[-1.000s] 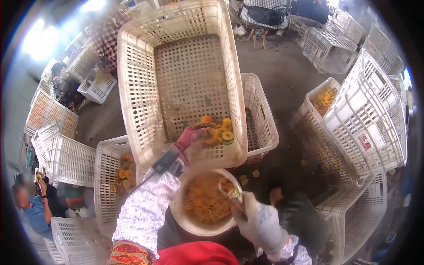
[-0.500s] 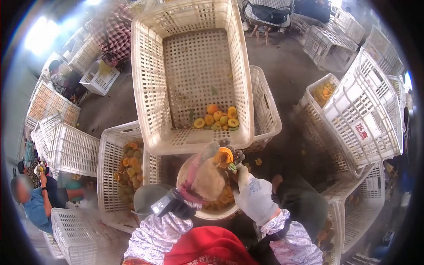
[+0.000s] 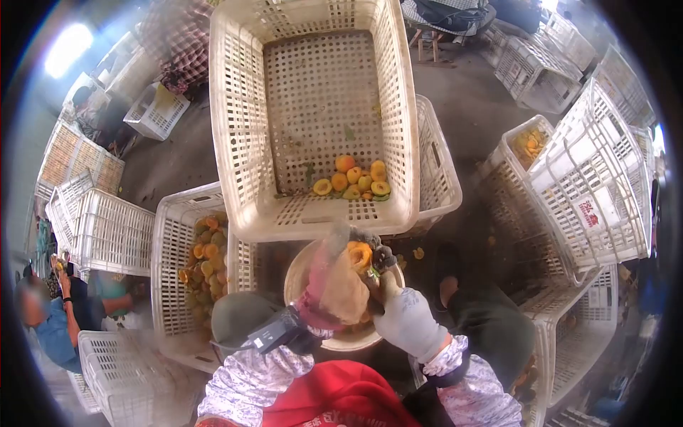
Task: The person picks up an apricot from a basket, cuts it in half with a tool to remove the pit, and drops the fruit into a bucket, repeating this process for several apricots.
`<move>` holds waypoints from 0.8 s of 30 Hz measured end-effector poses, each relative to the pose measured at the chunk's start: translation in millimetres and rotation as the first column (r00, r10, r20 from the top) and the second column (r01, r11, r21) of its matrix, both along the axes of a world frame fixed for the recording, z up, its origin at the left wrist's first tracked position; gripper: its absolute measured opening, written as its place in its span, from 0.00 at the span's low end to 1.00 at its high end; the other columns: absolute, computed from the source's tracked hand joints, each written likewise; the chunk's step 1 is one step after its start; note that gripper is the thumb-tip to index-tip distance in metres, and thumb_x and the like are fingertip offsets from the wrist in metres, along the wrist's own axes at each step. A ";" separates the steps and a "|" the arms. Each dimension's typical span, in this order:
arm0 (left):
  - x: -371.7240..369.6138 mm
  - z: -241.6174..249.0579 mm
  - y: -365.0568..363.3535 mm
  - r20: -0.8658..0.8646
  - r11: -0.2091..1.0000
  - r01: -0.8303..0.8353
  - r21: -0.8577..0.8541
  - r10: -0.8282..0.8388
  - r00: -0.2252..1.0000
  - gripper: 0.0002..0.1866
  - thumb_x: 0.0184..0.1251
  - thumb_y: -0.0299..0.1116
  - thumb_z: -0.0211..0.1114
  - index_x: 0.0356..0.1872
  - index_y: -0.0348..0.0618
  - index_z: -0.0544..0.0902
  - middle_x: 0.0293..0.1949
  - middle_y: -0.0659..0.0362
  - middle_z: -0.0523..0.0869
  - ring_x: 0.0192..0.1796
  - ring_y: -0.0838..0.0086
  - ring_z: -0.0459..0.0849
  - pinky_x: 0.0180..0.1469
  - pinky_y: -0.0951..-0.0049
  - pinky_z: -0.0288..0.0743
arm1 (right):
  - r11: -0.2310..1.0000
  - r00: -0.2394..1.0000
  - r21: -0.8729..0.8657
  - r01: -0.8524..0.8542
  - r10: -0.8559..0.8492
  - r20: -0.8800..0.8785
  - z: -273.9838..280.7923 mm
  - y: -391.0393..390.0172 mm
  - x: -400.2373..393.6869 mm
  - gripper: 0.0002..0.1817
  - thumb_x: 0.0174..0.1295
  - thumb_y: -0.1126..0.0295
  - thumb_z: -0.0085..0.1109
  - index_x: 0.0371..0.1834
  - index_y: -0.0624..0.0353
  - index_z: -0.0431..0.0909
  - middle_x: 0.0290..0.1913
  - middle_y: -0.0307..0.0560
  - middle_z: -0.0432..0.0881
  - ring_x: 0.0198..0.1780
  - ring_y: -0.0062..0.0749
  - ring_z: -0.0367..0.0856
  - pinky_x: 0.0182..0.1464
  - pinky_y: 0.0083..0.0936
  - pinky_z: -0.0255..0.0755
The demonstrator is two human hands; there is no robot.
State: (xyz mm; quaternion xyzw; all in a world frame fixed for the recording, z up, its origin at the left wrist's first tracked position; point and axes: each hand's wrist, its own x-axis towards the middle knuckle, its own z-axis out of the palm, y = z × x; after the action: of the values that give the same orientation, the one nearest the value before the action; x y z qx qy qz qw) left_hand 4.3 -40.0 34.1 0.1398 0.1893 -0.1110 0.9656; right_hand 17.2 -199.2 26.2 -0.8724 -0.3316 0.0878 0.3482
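An orange fruit (image 3: 359, 255), its middle hollow, is held in my left hand (image 3: 340, 281), which wears a dirty pink and tan glove. My right hand (image 3: 407, 313), in a pale glove with dark, soiled fingertips, is closed against the fruit's right side; a small tool with a green bit seems to be in its grip, mostly hidden. Both hands are over a round white tub (image 3: 353, 343) with orange pieces inside. Beyond them, a large white crate (image 3: 324, 229) holds several whole and halved fruits (image 3: 353, 176) in its near right corner.
Left of the tub, a crate (image 3: 169, 267) holds many orange halves (image 3: 208, 263). On the right lean stacked crates (image 3: 590, 206), one with orange pieces (image 3: 530, 142). A person in blue (image 3: 53, 331) is at the far left; another in a checked garment (image 3: 174, 43) is at the upper left.
The view has shifted slightly. My hands have turned and drawn closer together around the fruit, which now shows a more open hollow.
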 end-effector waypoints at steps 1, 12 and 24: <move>-0.4 1.9 -0.1 0.000 1.000 -0.003 -0.001 0.003 1.000 0.27 0.70 0.58 0.52 0.49 0.40 0.76 0.38 0.53 0.83 0.38 0.63 0.83 0.39 0.65 0.80 | 1.000 1.000 -0.001 -0.003 0.003 0.000 -0.8 -2.0 1.8 0.17 0.59 0.66 0.57 0.46 0.66 0.71 0.21 0.51 0.79 0.24 0.43 0.82 0.25 0.36 0.72; -9.0 -13.0 11.2 0.103 0.846 -0.036 0.532 -0.022 0.994 0.23 0.73 0.54 0.51 0.37 0.41 0.77 0.32 0.52 0.83 0.31 0.64 0.81 0.36 0.69 0.78 | 0.965 0.129 0.248 -0.090 0.258 -0.958 31.3 -8.9 22.6 0.12 0.69 0.62 0.52 0.36 0.60 0.72 0.18 0.35 0.71 0.15 0.17 0.66 0.17 0.18 0.61; -111.5 23.1 177.1 0.302 -0.089 -0.289 0.953 0.300 0.905 0.13 0.72 0.33 0.56 0.51 0.39 0.79 0.45 0.56 0.84 0.47 0.67 0.82 0.52 0.69 0.75 | 0.890 0.969 -0.385 -0.242 0.201 -0.145 -25.9 -16.6 -16.7 0.16 0.63 0.58 0.52 0.40 0.61 0.70 0.22 0.55 0.82 0.27 0.49 0.84 0.28 0.43 0.75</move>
State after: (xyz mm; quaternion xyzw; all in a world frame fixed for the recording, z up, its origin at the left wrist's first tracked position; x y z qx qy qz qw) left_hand -107.1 137.2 57.2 0.7333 0.2404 0.2684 0.5766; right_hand 0.5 -215.8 0.4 -0.8759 -0.3860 0.2369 0.1664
